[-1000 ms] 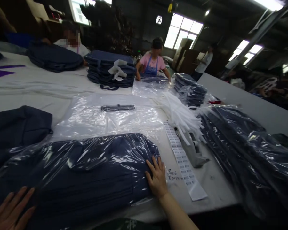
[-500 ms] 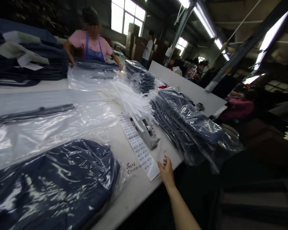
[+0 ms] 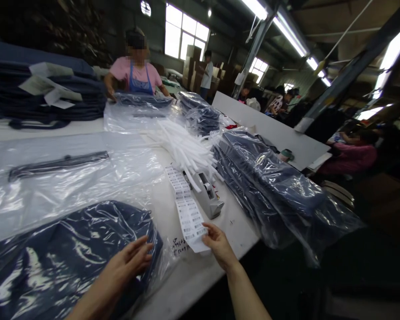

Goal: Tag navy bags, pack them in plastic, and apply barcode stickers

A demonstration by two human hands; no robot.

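Observation:
My right hand pinches the near end of a white sheet of barcode labels between thumb and fingers. That end looks slightly bent, while the rest of the strip lies on the table. My left hand is open, its fingers stretched out above a dark blue item in a clear plastic bag; whether it touches the bag I cannot tell. Just beyond my right hand stands a grey tape dispenser. White foam-like strips are heaped behind it and partly cover it.
More bagged dark items lie along the table's right side, overhanging the edge. Flat clear bags spread across the left, with a stack of dark fabric pieces behind. Across the table, a person in a blue apron handles another bag.
My left hand has come into view over the bagged item. My right hand has moved left from the table edge and taken hold of the label sheet's end.

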